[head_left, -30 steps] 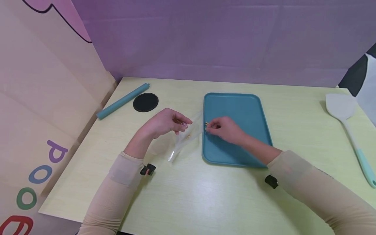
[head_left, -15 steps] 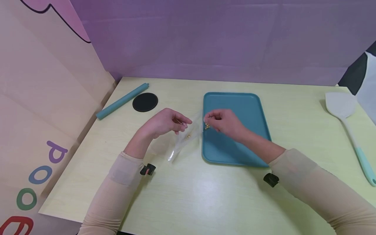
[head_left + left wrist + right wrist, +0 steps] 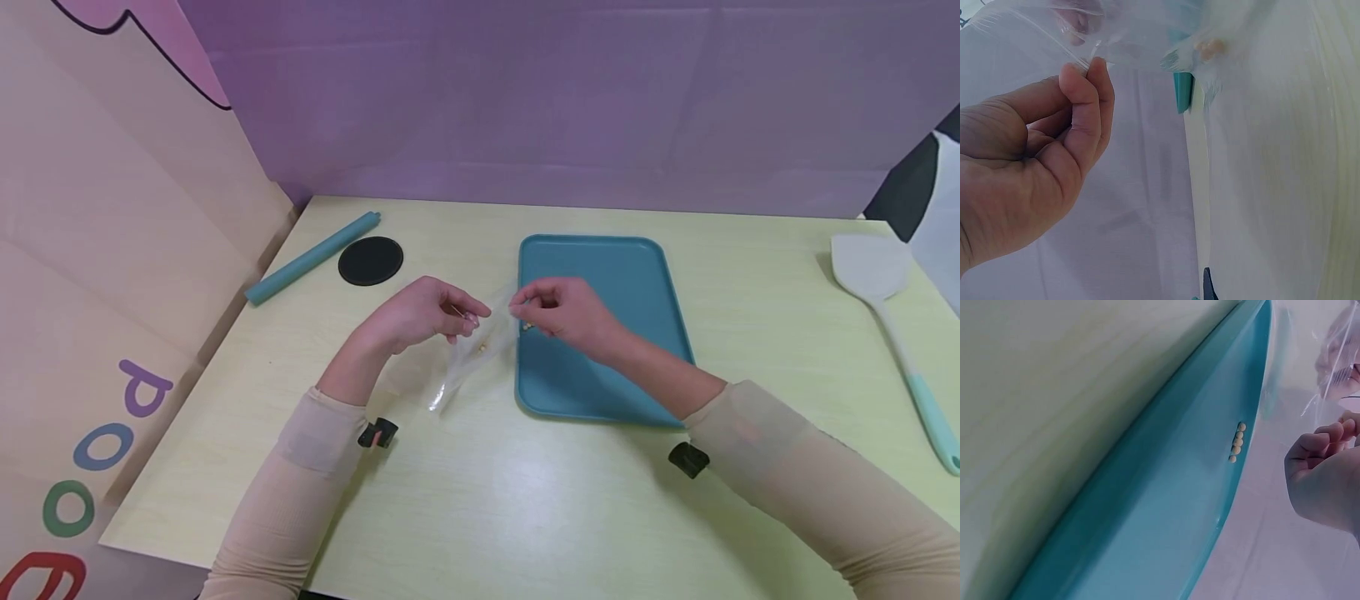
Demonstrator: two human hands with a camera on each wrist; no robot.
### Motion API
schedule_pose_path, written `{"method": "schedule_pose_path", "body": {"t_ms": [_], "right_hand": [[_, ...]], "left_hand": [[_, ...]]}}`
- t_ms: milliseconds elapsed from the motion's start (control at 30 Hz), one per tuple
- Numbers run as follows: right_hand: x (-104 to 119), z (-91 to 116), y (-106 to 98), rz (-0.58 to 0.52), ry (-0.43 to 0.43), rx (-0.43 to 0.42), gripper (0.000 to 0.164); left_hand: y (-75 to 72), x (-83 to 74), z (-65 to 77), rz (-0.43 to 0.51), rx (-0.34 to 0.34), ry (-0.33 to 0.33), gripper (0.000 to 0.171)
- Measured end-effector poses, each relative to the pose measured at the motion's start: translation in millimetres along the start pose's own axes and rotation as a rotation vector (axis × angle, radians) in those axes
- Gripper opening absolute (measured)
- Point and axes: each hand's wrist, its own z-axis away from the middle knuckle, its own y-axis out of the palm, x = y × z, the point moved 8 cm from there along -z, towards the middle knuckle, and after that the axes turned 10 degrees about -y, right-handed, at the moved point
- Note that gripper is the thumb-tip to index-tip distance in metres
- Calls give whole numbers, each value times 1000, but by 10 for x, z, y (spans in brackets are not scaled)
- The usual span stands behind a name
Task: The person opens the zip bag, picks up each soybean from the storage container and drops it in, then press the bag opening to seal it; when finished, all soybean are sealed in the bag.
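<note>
In the head view my left hand point(image 3: 427, 317) pinches the edge of a clear plastic bag point(image 3: 454, 379). A few pale yellow soybeans point(image 3: 1211, 49) show inside the bag. Thumb and fingertips of my right hand point(image 3: 573, 317) meet at the bag's right side, pinching what seems a soybean, largely hidden by the fingers. Below that hand lies a blue tray point(image 3: 600, 392), with its left rim beside the bag. Several loose soybeans point(image 3: 1237, 444) are lined up against the tray's inner edge in the right wrist view.
A teal rod-like roll point(image 3: 313, 258) and a round black coaster point(image 3: 371, 261) lie at the table's back left. On the far right rests a spatula point(image 3: 870, 267) with a mint handle. A purple backdrop point(image 3: 562, 108) stands behind the table.
My right hand has moved from the soybeans at the tray's left edge up and then left to the bag. The left hand and the bag have stayed in place.
</note>
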Motion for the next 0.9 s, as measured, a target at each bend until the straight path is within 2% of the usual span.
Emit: {"method": "schedule_pose_path", "body": {"t_ms": [267, 733, 900], "right_hand": [[-20, 4, 14, 81, 20, 22, 17], [-103, 4, -115, 44, 0, -44, 26], [-178, -17, -148, 117, 35, -12, 23]], "left_hand": [[5, -4, 7, -1, -2, -3, 29], [19, -2, 0, 9, 4, 4, 29], [16, -7, 1, 21, 6, 6, 30]]}}
